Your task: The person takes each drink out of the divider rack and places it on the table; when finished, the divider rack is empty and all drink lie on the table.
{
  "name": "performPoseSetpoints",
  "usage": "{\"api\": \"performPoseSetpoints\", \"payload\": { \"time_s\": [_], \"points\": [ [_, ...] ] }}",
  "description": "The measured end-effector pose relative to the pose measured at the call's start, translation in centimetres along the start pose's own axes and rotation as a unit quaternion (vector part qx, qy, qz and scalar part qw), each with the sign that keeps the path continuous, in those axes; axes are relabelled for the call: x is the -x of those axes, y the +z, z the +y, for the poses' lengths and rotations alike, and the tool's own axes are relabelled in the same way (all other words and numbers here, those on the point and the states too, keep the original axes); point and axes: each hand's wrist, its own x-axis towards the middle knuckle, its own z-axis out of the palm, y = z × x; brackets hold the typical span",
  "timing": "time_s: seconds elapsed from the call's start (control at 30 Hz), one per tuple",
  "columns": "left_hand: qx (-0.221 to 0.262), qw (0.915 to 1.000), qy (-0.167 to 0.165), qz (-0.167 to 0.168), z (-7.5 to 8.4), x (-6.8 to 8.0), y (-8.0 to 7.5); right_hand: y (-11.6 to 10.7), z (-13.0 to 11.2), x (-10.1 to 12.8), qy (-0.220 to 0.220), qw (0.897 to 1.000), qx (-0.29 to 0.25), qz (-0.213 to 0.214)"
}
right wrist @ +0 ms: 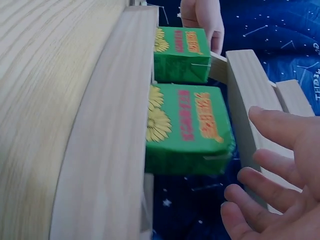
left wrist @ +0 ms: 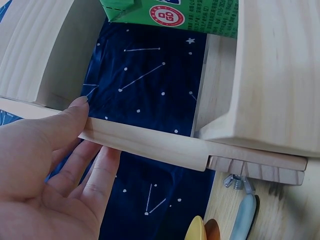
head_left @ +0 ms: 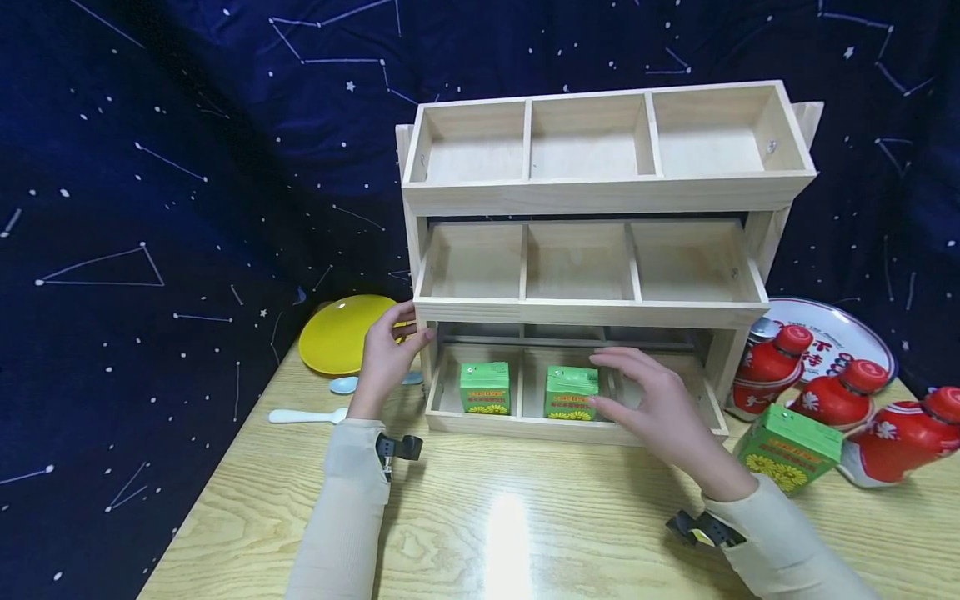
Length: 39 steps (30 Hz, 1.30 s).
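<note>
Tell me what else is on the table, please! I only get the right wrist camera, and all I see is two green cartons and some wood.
Observer: A third green carton lies outside the wooden shelf rack, on the table to its right.
Operator: Is there anything red?
Observer: Yes, three red bottles lie beside that carton, near a round tray.
Operator: What is the other hand doing?
Observer: The left hand holds the rack's left front edge, thumb on the wood.
Operator: Anything yellow?
Observer: A yellow plate sits left of the rack, with a white spoon in front of it.
</note>
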Motion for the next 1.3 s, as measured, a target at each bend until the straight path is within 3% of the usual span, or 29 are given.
{"api": "performPoseSetpoints", "payload": {
  "time_s": [0.33,0.73,1.07,1.3],
  "points": [
    [0.011,0.9999,-0.002,-0.002,-0.6,-0.2,0.0,2.9,0.6,-1.3,0.038,0.997,-0.034,-0.065],
    [0.013,0.9998,-0.012,-0.007,-0.7,-0.2,0.0,3.7,0.9,-1.0,0.063,0.995,-0.061,-0.04],
    [0.005,1.0,-0.006,0.0,-0.5,-0.2,0.0,0.9,-1.1,-0.9,-0.009,0.998,-0.045,0.052],
    [0.011,0.9999,-0.004,-0.005,-0.4,-0.1,0.0,-1.9,-2.4,0.0,-0.011,0.997,-0.033,0.065]
  ]
}}
